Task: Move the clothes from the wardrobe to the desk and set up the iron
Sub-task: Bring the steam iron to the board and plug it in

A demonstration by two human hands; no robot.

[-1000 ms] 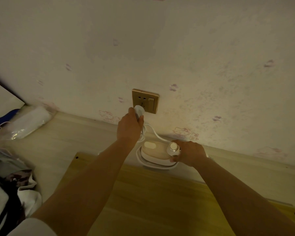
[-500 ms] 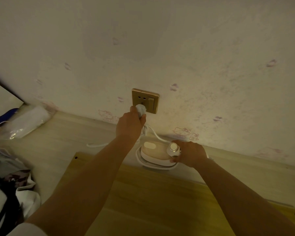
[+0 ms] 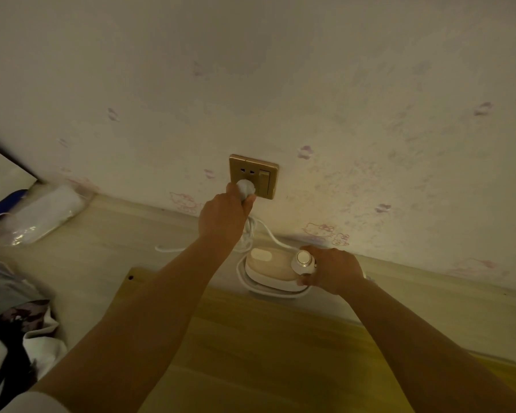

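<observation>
White plug (image 3: 245,187), small, stiff and best gripped by its body, is pinched in left hand (image 3: 223,217) fingers at the wall socket (image 3: 253,175), while right hand (image 3: 332,269) fingers clamp the light iron (image 3: 273,269) on the counter (image 3: 108,251).

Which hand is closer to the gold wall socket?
Left. The left hand holds the white plug right at the gold wall socket; the right hand is lower, on the small cream iron.

Dim, warm yellowish light; wall (image 3: 310,70) brightest up top; arms in shadow; soft blur at left edge; wide-angle bend.
</observation>
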